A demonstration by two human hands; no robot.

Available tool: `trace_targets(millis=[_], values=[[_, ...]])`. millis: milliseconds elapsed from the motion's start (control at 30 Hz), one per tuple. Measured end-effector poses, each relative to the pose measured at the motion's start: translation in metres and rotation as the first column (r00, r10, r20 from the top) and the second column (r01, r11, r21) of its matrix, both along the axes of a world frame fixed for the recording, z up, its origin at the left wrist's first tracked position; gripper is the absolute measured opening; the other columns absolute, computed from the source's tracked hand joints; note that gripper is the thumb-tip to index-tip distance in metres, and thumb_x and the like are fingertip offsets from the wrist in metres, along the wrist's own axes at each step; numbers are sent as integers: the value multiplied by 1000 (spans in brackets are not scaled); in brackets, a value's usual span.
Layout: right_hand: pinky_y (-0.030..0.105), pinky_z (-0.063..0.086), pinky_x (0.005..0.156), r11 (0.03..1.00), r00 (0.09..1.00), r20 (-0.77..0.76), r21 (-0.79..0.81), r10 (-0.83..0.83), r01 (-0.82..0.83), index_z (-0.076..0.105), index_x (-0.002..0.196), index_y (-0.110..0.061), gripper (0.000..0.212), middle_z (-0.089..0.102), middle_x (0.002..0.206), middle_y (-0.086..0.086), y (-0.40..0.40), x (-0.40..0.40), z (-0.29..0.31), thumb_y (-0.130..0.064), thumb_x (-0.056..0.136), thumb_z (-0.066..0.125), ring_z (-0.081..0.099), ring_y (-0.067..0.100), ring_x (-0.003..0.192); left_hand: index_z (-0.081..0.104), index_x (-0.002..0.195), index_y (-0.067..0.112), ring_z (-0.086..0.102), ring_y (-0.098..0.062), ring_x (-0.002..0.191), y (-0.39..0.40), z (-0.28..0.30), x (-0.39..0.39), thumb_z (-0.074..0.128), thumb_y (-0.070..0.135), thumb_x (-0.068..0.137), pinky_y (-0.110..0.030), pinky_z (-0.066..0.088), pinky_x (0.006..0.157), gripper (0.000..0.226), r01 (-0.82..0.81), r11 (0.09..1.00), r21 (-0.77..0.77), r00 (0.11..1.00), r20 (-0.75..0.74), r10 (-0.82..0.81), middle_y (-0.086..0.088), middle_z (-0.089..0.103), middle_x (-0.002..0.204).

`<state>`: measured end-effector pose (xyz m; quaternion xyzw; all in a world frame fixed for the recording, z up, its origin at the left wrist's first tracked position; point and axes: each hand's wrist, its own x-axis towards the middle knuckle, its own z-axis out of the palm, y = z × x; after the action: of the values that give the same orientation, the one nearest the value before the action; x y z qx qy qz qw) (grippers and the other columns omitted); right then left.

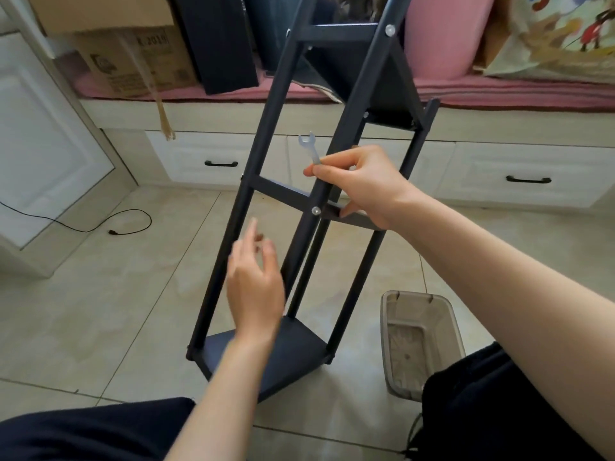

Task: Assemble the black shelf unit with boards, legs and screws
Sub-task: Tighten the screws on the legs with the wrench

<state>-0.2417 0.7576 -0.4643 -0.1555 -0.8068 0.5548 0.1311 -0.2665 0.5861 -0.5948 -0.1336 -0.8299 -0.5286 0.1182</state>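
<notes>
While tilted, black shelf unit (pixel 301 201) (3 boards fitted) | R grip (pixel 361 186) pinches wrench (pixel 308 146) | L grip (pixel 254 287) wide, empty

home bedroom | cushioned window seat (pixel 499 91) | drawers (pixel 525 174) | tiled floor (pixel 100 311)

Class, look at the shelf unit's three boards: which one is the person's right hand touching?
The middle board: the right hand, pinching a small wrench, touches it, unlike the top board and bottom board.
</notes>
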Motion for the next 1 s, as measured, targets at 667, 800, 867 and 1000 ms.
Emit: trace_targets(millis=[667, 800, 867, 1000], values=[[6, 43, 57, 959, 988, -70, 258, 138, -115, 79, 99, -26, 14, 63, 69, -20, -12, -8, 6, -26, 94, 65, 56, -8, 66, 29, 92, 39, 52, -16, 46, -4, -16, 6, 42, 58, 96, -36, 42, 43, 23, 212, 945, -248, 975, -19, -224, 7, 47, 53], [3, 39, 55, 959, 985, -62, 248, 159, -139, 78, 100, -25, 15, 58, 69, -21, -14, -9, 7, -26, 94, 65, 54, -3, 68, 37, 94, 36, 52, -18, 46, -4, -22, 4, 46, 53, 96, -37, 42, 44, 19, 165, 975, -151, 984, -48, -174, 6, 47, 53], [6, 42, 58, 953, 980, -37, 244, 195, -181, 78, 100, -26, 14, 61, 70, -23, -17, -9, 8, -27, 93, 66, 57, -4, 72, 42, 96, 37, 57, -22, 50, -6, -28, 3, 51, 48, 98, -46, 49, 50, 14, 145, 987, -67, 988, -34, -148, 1, 53, 57], [9, 47, 72, 960, 979, -38, 209, 200, -188, 78, 98, -26, 14, 69, 89, -19, -19, -8, 1, -27, 93, 65, 62, -5, 86, 53, 110, 31, 51, -9, 50, -10, -34, -3, 56, 46, 97, -19, 40, 45, 21, 103, 995, 2, 993, -65, -102, 19, 54, 64]])
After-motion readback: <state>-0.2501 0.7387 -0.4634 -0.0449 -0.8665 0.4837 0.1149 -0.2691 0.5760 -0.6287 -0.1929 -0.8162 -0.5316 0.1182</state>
